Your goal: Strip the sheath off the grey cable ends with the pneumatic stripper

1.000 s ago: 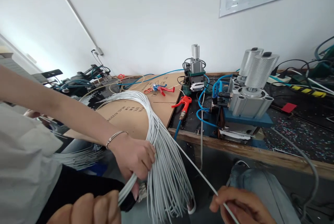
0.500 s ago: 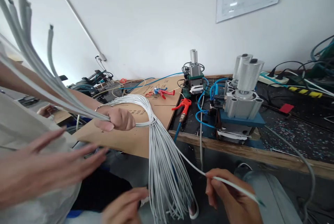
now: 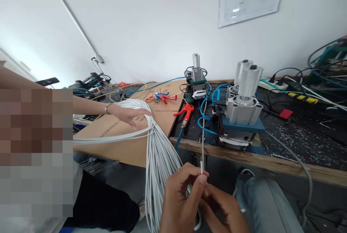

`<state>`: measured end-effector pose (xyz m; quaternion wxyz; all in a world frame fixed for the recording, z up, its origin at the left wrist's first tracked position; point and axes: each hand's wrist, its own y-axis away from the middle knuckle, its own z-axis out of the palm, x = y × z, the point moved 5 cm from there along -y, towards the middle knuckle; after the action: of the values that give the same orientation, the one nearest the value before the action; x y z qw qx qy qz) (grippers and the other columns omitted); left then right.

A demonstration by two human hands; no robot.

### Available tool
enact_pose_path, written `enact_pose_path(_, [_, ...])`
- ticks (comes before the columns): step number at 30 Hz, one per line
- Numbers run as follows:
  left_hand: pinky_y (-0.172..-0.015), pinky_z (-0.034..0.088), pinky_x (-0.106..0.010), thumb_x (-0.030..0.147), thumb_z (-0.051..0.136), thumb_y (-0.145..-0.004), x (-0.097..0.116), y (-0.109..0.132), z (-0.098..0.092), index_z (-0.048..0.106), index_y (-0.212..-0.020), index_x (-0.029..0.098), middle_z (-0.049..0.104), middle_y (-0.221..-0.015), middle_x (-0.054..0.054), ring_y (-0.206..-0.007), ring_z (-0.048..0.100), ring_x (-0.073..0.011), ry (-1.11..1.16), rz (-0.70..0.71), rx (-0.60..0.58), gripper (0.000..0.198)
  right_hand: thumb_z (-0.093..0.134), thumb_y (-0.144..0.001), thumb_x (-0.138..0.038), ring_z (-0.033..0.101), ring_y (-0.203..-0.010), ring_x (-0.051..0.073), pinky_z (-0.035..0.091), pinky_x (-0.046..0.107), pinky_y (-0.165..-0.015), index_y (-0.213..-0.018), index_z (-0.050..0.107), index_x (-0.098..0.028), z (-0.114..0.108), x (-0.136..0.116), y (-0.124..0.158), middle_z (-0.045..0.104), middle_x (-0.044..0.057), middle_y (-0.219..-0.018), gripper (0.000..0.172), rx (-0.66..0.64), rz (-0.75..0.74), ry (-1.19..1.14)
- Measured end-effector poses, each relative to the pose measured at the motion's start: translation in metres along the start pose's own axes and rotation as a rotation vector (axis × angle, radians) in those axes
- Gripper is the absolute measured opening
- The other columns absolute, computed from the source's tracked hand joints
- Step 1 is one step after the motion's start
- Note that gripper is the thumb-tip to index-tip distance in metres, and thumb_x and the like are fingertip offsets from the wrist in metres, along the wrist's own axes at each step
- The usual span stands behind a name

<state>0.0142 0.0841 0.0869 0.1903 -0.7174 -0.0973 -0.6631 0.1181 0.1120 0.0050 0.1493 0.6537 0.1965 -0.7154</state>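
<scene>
My left hand pinches one white cable close to its tip, which points up and shows small coloured wires. Just right of it and a little lower, my right hand has its fingers closed on the same cable. A large bundle of white cables hangs over the table edge to the left of my hands, its coiled part lying on cardboard. Another person's hand rests on the bundle where it is gathered.
Brown cardboard covers the left of the black workbench. A red air gun lies beside it. Two pneumatic machines, a nearer one and a farther one, stand behind with blue hoses. The other person is at the left.
My hands have come together on one cable, whose end now points up instead of right. The other person's hand has moved onto the gathered bundle, and the raised cable ends are no longer visible.
</scene>
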Motion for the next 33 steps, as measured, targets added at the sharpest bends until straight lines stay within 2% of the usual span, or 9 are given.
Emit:
enact_pose_path(4, [-0.061,0.049,-0.02,0.044,0.076,-0.089,-0.005,0.0,0.012,0.075,-0.079,0.019,0.06,-0.076,-0.001,-0.064,0.061,-0.0121,0.102,-0.069,0.004,0.026,0.071,-0.09,-0.042,0.058,-0.062,0.013,0.043,0.02,-0.047,-0.119,0.07,-0.028,-0.033,-0.021,-0.003,0.066,0.004,-0.096,0.032,0.056,-0.094,0.116])
enact_pose_path(8, [-0.054,0.047,-0.018,0.045,0.077,-0.088,-0.014,-0.001,0.02,0.073,-0.076,0.017,0.056,-0.072,0.001,-0.058,0.058,-0.0097,0.133,-0.136,-0.057,0.03,0.062,-0.097,-0.034,0.068,-0.087,0.018,0.056,0.023,-0.065,-0.135,0.066,-0.041,-0.047,-0.048,-0.007,0.065,0.005,-0.125,0.039,0.05,-0.234,0.023])
enact_pose_path(11, [-0.05,0.044,-0.019,0.047,0.073,-0.09,-0.025,0.001,0.027,0.067,-0.073,0.017,0.053,-0.069,0.001,-0.054,0.056,-0.0096,0.129,-0.18,-0.133,0.035,0.062,-0.099,-0.041,0.067,-0.083,0.017,0.056,0.023,-0.07,-0.117,0.076,-0.035,-0.048,-0.053,-0.012,0.068,0.005,-0.107,0.024,0.121,-0.181,0.017])
enact_pose_path(14, [-0.051,0.044,-0.021,0.046,0.07,-0.093,-0.03,0.003,0.028,0.062,-0.071,0.018,0.052,-0.069,0.002,-0.053,0.055,-0.0106,0.103,-0.15,-0.137,0.036,0.06,-0.099,-0.049,0.061,-0.07,0.016,0.053,0.022,-0.059,-0.101,0.078,-0.027,-0.041,-0.047,-0.015,0.066,0.005,-0.091,0.029,0.099,-0.075,-0.057])
enact_pose_path(18, [-0.062,0.047,-0.023,0.038,0.065,-0.096,-0.016,0.005,0.02,0.071,-0.08,0.02,0.061,-0.075,-0.001,-0.065,0.061,-0.0137,-0.077,0.038,-0.076,0.024,0.065,-0.095,-0.054,0.053,-0.059,0.011,0.042,0.019,-0.048,-0.093,0.076,-0.022,-0.037,-0.035,-0.012,0.068,0.007,-0.096,0.033,0.137,-0.018,-0.219])
enact_pose_path(22, [-0.077,0.048,-0.023,0.027,0.064,-0.096,0.008,0.009,0.007,0.069,-0.093,0.025,0.066,-0.089,-0.001,-0.083,0.065,-0.0156,-0.203,0.295,0.055,0.006,0.065,-0.097,-0.054,0.051,-0.053,0.009,0.044,0.018,-0.046,-0.09,0.073,-0.021,-0.039,-0.028,-0.013,0.067,0.005,-0.082,0.035,0.155,-0.016,-0.442])
enact_pose_path(25, [-0.082,0.047,-0.022,0.022,0.064,-0.096,0.018,0.011,0.002,0.068,-0.103,0.029,0.066,-0.095,0.0,-0.089,0.065,-0.0144,-0.243,0.394,0.068,0.011,0.066,-0.096,-0.053,0.054,-0.055,0.009,0.045,0.015,-0.046,-0.091,0.074,-0.022,-0.04,-0.033,-0.017,0.065,0.003,-0.076,0.032,0.115,-0.023,-0.444])
enact_pose_path(30, [-0.075,0.052,-0.022,0.02,0.06,-0.099,0.019,0.001,0.003,0.07,-0.107,0.03,0.066,-0.095,-0.001,-0.083,0.066,-0.0139,-0.223,0.329,-0.132,0.016,0.066,-0.094,-0.061,0.05,-0.053,0.009,0.04,0.018,-0.049,-0.084,0.074,-0.017,-0.027,-0.046,-0.018,0.058,0.002,-0.064,0.045,-0.051,0.072,-0.265])
enact_pose_path(33, [-0.073,0.052,-0.023,0.022,0.059,-0.1,0.014,-0.005,0.0,0.072,-0.098,0.026,0.063,-0.09,-0.002,-0.079,0.065,-0.0137,-0.143,0.206,-0.142,0.014,0.067,-0.089,-0.069,0.043,-0.05,0.008,0.033,0.021,-0.05,-0.072,0.069,-0.015,-0.019,-0.049,-0.012,0.049,0.0,-0.056,0.057,-0.06,0.13,-0.246])
